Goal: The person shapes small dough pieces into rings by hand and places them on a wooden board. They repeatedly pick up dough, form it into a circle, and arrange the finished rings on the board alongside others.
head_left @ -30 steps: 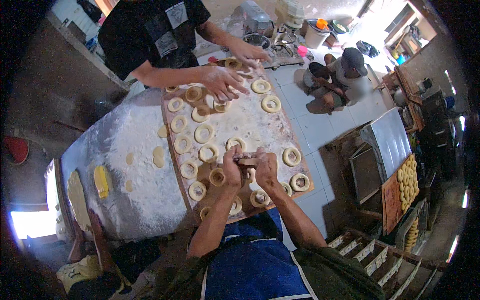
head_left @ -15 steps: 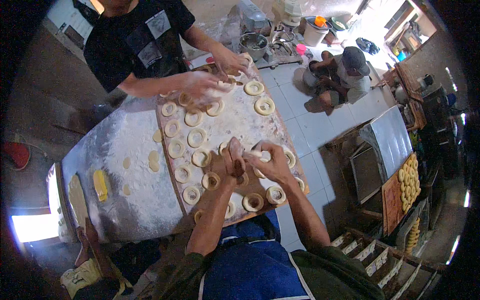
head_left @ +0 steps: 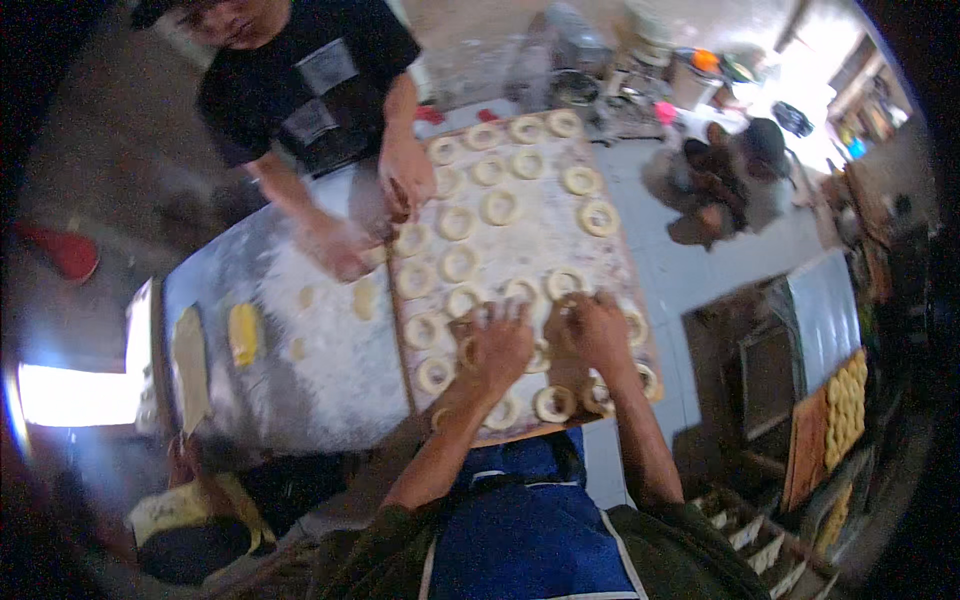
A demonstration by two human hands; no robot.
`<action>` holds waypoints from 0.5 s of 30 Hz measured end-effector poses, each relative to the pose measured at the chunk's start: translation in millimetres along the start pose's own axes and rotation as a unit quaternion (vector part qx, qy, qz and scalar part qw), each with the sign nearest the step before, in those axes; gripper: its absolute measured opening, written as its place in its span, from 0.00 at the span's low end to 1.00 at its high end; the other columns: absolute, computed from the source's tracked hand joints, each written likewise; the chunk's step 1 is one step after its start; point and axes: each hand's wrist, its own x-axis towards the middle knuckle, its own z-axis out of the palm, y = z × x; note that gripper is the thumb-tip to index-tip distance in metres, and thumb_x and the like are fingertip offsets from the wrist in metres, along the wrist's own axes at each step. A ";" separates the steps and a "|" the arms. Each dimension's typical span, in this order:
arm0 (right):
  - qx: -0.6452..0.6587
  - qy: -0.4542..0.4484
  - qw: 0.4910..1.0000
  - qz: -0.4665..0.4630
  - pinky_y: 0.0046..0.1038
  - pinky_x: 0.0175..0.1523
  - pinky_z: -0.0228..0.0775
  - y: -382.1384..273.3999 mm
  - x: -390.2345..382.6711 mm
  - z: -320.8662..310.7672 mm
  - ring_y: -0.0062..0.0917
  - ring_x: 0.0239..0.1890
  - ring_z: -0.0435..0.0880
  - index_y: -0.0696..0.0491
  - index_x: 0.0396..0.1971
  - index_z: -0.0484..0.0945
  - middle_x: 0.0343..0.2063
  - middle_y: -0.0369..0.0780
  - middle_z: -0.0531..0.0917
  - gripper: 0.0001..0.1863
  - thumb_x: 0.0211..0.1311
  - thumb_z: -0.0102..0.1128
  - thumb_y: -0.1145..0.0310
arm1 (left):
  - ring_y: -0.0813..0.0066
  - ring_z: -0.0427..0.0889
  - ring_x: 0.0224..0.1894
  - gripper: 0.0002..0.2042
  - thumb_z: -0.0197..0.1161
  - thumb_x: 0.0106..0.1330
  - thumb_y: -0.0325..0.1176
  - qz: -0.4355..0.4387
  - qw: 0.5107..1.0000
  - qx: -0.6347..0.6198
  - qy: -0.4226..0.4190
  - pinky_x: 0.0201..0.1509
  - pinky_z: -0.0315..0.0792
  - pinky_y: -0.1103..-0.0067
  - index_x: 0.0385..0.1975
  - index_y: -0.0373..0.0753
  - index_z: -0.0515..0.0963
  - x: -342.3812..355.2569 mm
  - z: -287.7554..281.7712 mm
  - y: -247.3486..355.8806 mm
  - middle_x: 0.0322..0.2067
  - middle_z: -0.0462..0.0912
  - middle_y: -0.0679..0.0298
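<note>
Rows of pale dough rings lie on a floured wooden board (head_left: 545,240). My left hand (head_left: 503,345) is low over the board, its fingers somewhat spread just below a dough ring (head_left: 521,288). To its right my right hand (head_left: 598,332) reaches down with bent fingers, close to another dough ring (head_left: 567,281). Blur hides whether those fingers touch or hold dough. More rings, such as one dough ring (head_left: 554,404), lie between and beneath my forearms.
Across the table a co-worker's blurred hand (head_left: 338,248) is over the board's left edge. A floured metal table (head_left: 270,400) holds dough pieces and a yellow slab (head_left: 243,334). Another person (head_left: 740,170) crouches on the tiled floor. At right, a board carries stacked rings (head_left: 846,400).
My hands have moved apart and down onto the board; the dough ring at my right hand is no longer visible in it. The co-worker's hands moved left off the far rings. The view shifted.
</note>
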 end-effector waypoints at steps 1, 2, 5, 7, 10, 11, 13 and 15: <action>0.009 0.016 1.000 0.008 0.47 0.44 0.69 -5.9 0.1 -1.7 0.49 0.38 0.76 0.57 0.44 0.74 0.31 0.51 0.77 0.21 0.51 0.64 0.64 | 0.51 0.72 0.56 0.21 0.55 0.61 0.38 0.025 0.999 0.007 0.022 0.57 0.63 0.51 0.53 0.37 0.71 -4.2 -1.0 -3.3 0.53 0.75 0.53; 0.014 0.038 0.999 0.015 0.47 0.42 0.68 -13.1 -0.3 -3.9 0.49 0.37 0.76 0.56 0.45 0.74 0.30 0.50 0.77 0.21 0.52 0.64 0.65 | 0.50 0.74 0.53 0.20 0.56 0.61 0.38 -0.006 0.999 -0.029 0.021 0.56 0.64 0.51 0.52 0.37 0.72 -5.5 -1.5 -5.1 0.50 0.77 0.51; 0.066 0.106 0.992 0.030 0.39 0.39 0.68 -34.6 -9.4 -14.0 0.40 0.33 0.75 0.53 0.46 0.76 0.29 0.46 0.76 0.17 0.55 0.60 0.73 | 0.50 0.75 0.50 0.20 0.56 0.60 0.39 -0.066 0.990 -0.028 0.120 0.55 0.65 0.50 0.51 0.37 0.73 -23.9 -7.0 -45.4 0.46 0.79 0.51; 0.123 0.078 0.987 0.061 0.38 0.39 0.67 -48.0 -19.8 -18.4 0.37 0.32 0.74 0.54 0.47 0.76 0.30 0.45 0.75 0.17 0.55 0.60 0.74 | 0.48 0.75 0.49 0.18 0.56 0.63 0.39 -0.253 0.962 -0.036 0.095 0.53 0.65 0.50 0.50 0.38 0.74 -41.4 -12.2 -110.6 0.44 0.79 0.48; 0.140 0.064 0.988 0.032 0.36 0.38 0.66 -70.8 -28.6 -9.0 0.34 0.31 0.73 0.54 0.47 0.76 0.29 0.44 0.74 0.17 0.55 0.61 0.74 | 0.53 0.75 0.50 0.15 0.59 0.62 0.43 -0.415 0.853 0.161 0.271 0.54 0.64 0.55 0.38 0.38 0.78 -41.2 -5.7 -192.0 0.41 0.79 0.48; 0.131 0.052 0.990 0.023 0.36 0.38 0.66 -78.5 -28.3 -4.5 0.34 0.31 0.73 0.54 0.47 0.76 0.29 0.44 0.74 0.18 0.54 0.62 0.74 | 0.53 0.74 0.51 0.15 0.59 0.62 0.43 -0.382 0.874 0.157 0.258 0.55 0.64 0.55 0.38 0.38 0.78 -45.3 -2.7 -203.0 0.42 0.79 0.49; 0.165 0.043 0.985 -0.002 0.42 0.40 0.67 -103.7 -27.3 14.3 0.42 0.33 0.75 0.53 0.46 0.76 0.28 0.46 0.76 0.18 0.53 0.63 0.68 | 0.53 0.73 0.52 0.15 0.59 0.63 0.44 -0.341 0.921 0.070 0.173 0.56 0.62 0.55 0.38 0.38 0.78 -54.1 -9.1 -221.2 0.43 0.79 0.49; 0.183 0.013 0.983 -0.027 0.41 0.41 0.69 -135.6 -21.7 34.7 0.42 0.35 0.77 0.53 0.46 0.77 0.31 0.46 0.79 0.18 0.54 0.63 0.67 | 0.53 0.73 0.52 0.17 0.61 0.62 0.45 -0.308 0.937 -0.083 0.139 0.56 0.63 0.57 0.40 0.38 0.79 -66.5 -22.6 -220.1 0.43 0.79 0.51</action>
